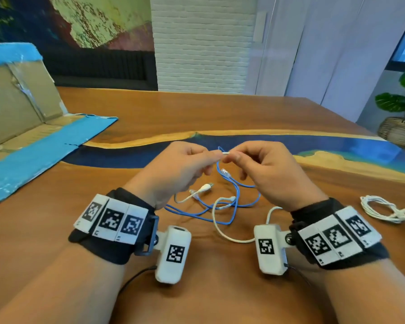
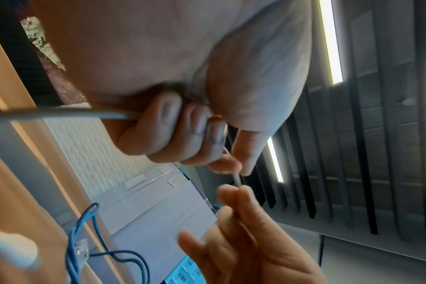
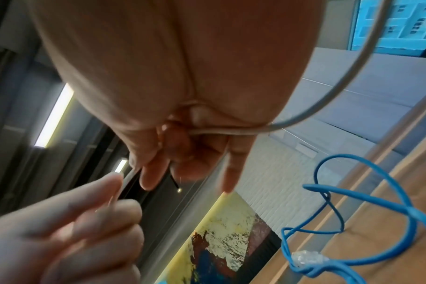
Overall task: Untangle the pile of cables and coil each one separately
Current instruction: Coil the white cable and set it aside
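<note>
Head view: one thin white cable already wound into a tied bundle (image 1: 381, 210) lies on the wooden table with blue resin inlay (image 1: 243, 113), well to the right of the hands, so at least one coil looks finished. Remaining pile: a thin blue network cable with clear plugs (image 1: 234, 202) and a thicker white USB cable (image 1: 220, 220) cross each other in loose loops on the table between the wrists; both are uncoiled. Judgement: task roughly one third done, separation of these two in progress. Left hand (image 1: 178, 171) and right hand (image 1: 267, 169) are raised above the pile, thumb and forefinger of each pinching a short white strand (image 1: 225, 153) stretched between the fingertips; the other fingers are curled. Left wrist view shows white cable running into the left fist; right wrist view shows it trapped under the right hand's curled fingers (image 3: 182, 149). Blue cable hangs below, clear of both hands' fingers. A flattened cardboard sheet with blue tape (image 1: 33, 146) lies at left.
</note>
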Available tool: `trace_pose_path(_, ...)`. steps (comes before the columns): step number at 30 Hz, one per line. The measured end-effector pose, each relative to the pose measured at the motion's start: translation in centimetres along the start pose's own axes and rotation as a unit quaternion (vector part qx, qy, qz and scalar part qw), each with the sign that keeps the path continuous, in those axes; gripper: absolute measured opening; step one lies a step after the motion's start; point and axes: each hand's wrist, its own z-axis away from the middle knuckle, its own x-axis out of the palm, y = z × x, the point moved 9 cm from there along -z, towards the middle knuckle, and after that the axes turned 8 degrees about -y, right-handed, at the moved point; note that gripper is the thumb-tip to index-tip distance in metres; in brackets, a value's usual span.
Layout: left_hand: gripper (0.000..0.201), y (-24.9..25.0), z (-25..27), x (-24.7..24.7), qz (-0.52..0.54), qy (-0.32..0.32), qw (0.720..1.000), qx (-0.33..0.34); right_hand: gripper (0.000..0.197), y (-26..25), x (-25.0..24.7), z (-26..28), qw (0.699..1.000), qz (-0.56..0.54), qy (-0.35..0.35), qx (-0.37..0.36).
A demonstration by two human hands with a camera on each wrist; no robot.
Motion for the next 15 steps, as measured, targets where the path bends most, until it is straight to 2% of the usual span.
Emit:
trace_pose_path(2, 0.049, 0.2, 0.1, -0.9, -0.001, 0.027, 1.000, 0.015, 0.025, 0.3, -2.0, 0.1, 0.992, -0.106, 0.064, -0.007)
trace_pose_path(5, 0.054, 0.5, 0.4, -2.9, -0.010, 0.100, 0.994, 0.033, 0.029, 2.1, -6.1, 0.7, 0.947, -0.263, 0.182, 0.009)
trace_pose_path(7, 0.054, 0.5, 0.4, -3.4, -0.012, 0.128, 0.991, 0.030, 0.027, 3.9, -8.4, 1.5, 0.935, -0.253, 0.247, 0.039)
trace_pose_path(9, 0.050, 0.2, 0.4, -3.1, 0.041, 0.116, 0.992, 0.023, 0.021, 5.6, -9.9, 2.2, 0.939, -0.179, 0.284, 0.072)
trace_pose_path(11, 0.044, 0.0, 0.3, -2.3, 0.184, 0.082, 0.979, 0.030, 0.015, 6.1, -10.2, 2.2, 0.950, -0.096, 0.280, 0.097)
trace_pose_path(12, 0.041, 0.2, 0.3, -1.9, 0.264, 0.065, 0.961, 0.044, 0.016, 5.9, -9.9, 2.0, 0.958, -0.060, 0.261, 0.103)
trace_pose_path(15, 0.034, 1.4, 0.4, -2.3, 0.425, 0.050, 0.897, 0.111, 0.021, 4.8, -7.0, 1.0, 0.984, 0.035, 0.130, 0.115)
